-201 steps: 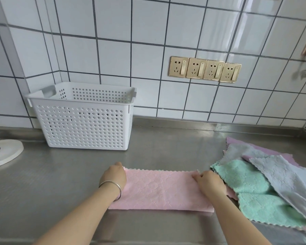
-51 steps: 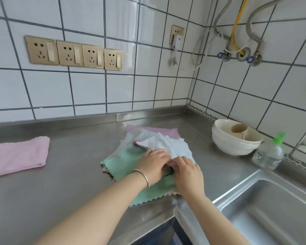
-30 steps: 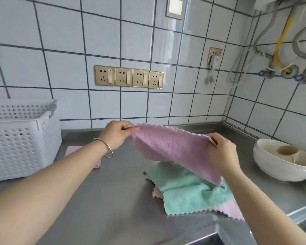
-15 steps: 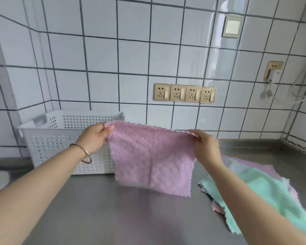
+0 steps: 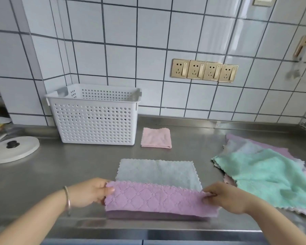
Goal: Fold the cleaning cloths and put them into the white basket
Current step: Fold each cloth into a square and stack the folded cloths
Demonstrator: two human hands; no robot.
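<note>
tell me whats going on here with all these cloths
A person is folding a purple cloth on the steel counter. The left hand and right hand each pinch a near corner, lifting that edge over. One folded pink cloth lies beside the white basket, not in it. A pile of unfolded cloths waits at right.

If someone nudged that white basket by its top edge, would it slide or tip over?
Probably slide: the white basket is wider than tall and sits flat on the smooth steel counter. It looks like light, perforated plastic and seems empty through the holes, so a gentle push may move it easily.
</note>
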